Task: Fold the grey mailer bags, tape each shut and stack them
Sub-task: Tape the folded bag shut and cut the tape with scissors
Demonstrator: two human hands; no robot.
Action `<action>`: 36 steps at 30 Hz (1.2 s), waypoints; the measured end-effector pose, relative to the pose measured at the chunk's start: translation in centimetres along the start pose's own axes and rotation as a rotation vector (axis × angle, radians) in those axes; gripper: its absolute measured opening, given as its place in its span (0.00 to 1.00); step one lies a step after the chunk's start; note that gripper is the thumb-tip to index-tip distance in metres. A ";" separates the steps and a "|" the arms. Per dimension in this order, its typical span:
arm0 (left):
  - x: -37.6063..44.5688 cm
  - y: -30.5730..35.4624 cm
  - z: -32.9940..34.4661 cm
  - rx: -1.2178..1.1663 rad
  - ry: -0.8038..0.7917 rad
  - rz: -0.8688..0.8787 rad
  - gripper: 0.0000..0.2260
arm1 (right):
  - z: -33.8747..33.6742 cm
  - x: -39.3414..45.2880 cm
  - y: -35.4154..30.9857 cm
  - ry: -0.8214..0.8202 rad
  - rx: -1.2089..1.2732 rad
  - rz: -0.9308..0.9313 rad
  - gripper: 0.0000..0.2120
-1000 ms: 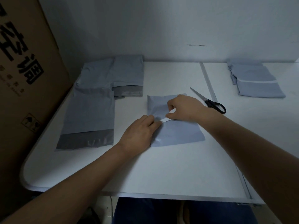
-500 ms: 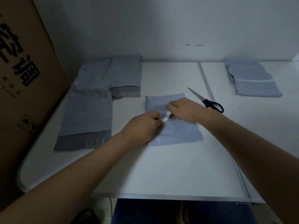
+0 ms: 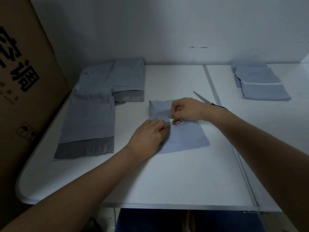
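Folded bag: grey, smooth plastic film, rectangular, mid-table, long axis near to far. Tape roll: small, round, red label, gripped on it in my right hand. Tape end: pinched by my left hand, which rests on the bag. Flat bags: left. Folded stack: far right. Scissors: metal, behind my right hand.

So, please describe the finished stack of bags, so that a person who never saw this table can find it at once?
Start at the white table and go to its far right corner, beyond the metal seam and the scissors. The folded stack lies there alone. Unlike the flat bags at the left, which show dark flaps, it has a white tape line across its top.
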State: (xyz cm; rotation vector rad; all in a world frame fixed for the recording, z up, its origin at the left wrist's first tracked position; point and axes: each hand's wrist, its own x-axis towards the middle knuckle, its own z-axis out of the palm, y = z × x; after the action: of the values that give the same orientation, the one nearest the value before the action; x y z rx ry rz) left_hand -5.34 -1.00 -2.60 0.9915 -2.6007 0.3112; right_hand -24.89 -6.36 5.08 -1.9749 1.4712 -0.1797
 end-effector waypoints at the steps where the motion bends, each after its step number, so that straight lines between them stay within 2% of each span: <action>1: -0.3 0.0 0.0 -0.024 -0.009 -0.015 0.13 | 0.0 0.1 0.0 -0.008 0.008 0.002 0.09; 5: -1.3 -0.4 0.1 -0.070 -0.029 -0.075 0.16 | 0.1 0.2 0.0 -0.009 0.019 0.004 0.09; 12: -3.4 -0.4 -0.8 -0.138 0.016 -0.215 0.14 | 0.1 0.2 0.3 -0.015 0.090 0.020 0.10; 16: -4.5 0.1 -1.2 -0.136 -0.014 -0.300 0.14 | 0.2 0.1 0.4 -0.020 0.073 0.029 0.09; 22: -4.0 -0.8 -3.2 -0.045 -0.122 -0.271 0.13 | 0.3 0.0 0.0 -0.041 0.086 0.016 0.09; 28: -0.8 0.3 -2.2 -0.252 -0.055 -0.223 0.12 | 0.7 0.1 0.1 -0.052 0.118 0.027 0.10; 31: 0.3 0.9 -0.5 -0.275 -0.023 -0.204 0.11 | 0.7 0.0 0.2 -0.043 0.138 0.029 0.10; 36: -0.2 1.1 0.6 -0.244 0.035 -0.202 0.16 | 0.7 -0.4 0.7 -0.031 0.212 0.037 0.11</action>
State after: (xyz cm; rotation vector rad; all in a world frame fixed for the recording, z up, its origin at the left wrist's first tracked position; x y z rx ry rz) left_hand -6.10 -0.31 -3.35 1.1351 -2.4088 -0.0383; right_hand -25.26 -5.83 4.23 -1.7727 1.4072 -0.2761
